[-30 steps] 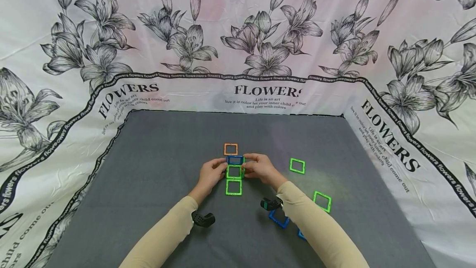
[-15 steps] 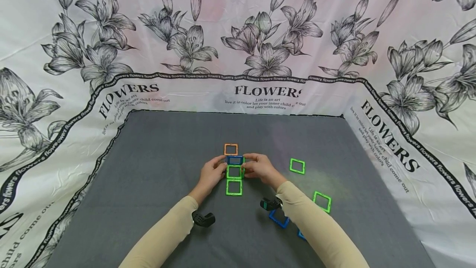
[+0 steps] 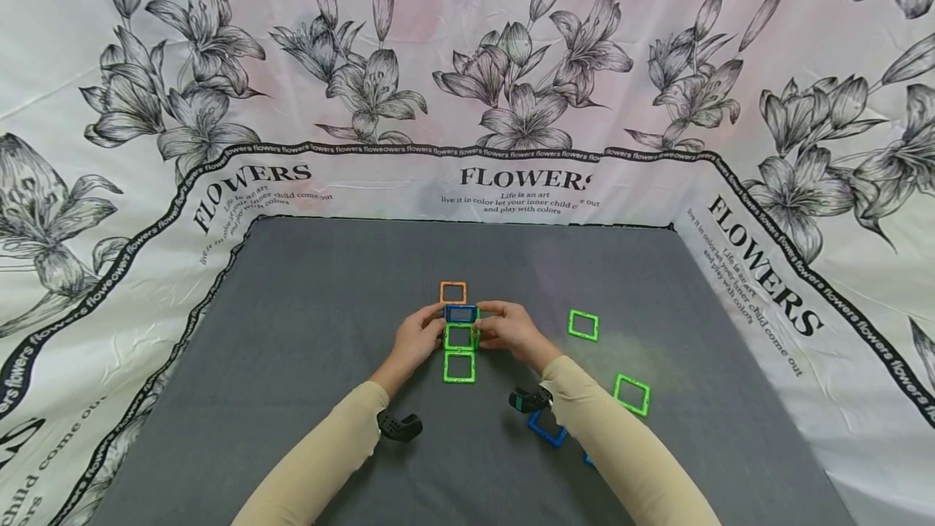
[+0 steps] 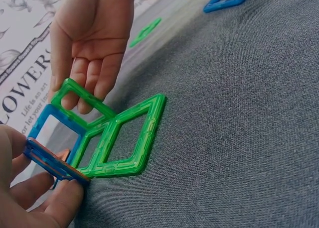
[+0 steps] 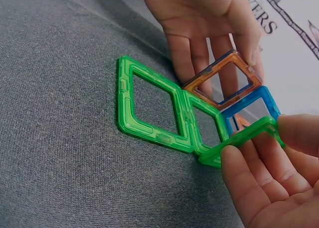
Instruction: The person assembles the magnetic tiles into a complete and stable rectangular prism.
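Observation:
Two green magnetic tiles lie flat in a row, the front one (image 3: 459,381) nearer the person. Around the rear one (image 5: 203,147), tiles stand up like walls. My left hand (image 3: 415,343) pinches the left wall, an orange magnetic tile (image 5: 238,96) whose outer side looks blue in the left wrist view. On the opposite side my right hand (image 3: 514,331) pinches an upright green magnetic tile (image 4: 92,99) between thumb and fingers. A blue magnetic tile (image 5: 269,99) forms the back wall between them. Both walls lean slightly outward.
Flat behind the blue wall is another orange tile (image 3: 453,283). To the right lie a loose green tile (image 3: 583,338) and a second green tile (image 3: 632,382). By the right forearm is a blue tile (image 3: 545,437); another blue tile (image 3: 588,459) is mostly hidden under the sleeve.

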The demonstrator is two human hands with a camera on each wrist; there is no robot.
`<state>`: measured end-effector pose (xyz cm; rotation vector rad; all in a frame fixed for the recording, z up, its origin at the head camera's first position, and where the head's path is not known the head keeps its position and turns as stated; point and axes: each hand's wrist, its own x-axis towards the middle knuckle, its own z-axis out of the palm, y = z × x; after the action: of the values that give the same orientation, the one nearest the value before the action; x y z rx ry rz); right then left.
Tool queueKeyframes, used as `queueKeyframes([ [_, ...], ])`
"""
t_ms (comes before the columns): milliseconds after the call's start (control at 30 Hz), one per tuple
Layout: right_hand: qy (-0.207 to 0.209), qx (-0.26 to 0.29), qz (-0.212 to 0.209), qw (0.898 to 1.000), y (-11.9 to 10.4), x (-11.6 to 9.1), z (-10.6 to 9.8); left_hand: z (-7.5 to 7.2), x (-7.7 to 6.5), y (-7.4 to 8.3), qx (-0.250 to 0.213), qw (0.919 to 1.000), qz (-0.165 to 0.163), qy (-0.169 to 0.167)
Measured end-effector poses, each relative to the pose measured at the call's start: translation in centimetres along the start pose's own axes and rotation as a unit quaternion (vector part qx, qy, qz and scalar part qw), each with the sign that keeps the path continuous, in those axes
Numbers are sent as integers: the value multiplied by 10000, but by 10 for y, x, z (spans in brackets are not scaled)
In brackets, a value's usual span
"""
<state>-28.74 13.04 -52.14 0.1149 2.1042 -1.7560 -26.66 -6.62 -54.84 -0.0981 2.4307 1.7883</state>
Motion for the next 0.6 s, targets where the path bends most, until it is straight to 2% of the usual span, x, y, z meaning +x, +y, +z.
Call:
queueKeyframes([
  [333, 70, -13, -18, 10000, 3, 1, 1, 1, 2, 1, 161, 9996, 195, -107],
  [600, 26, 12, -59, 10000, 2, 0, 0, 1, 4, 2, -105, 9998, 22, -160],
])
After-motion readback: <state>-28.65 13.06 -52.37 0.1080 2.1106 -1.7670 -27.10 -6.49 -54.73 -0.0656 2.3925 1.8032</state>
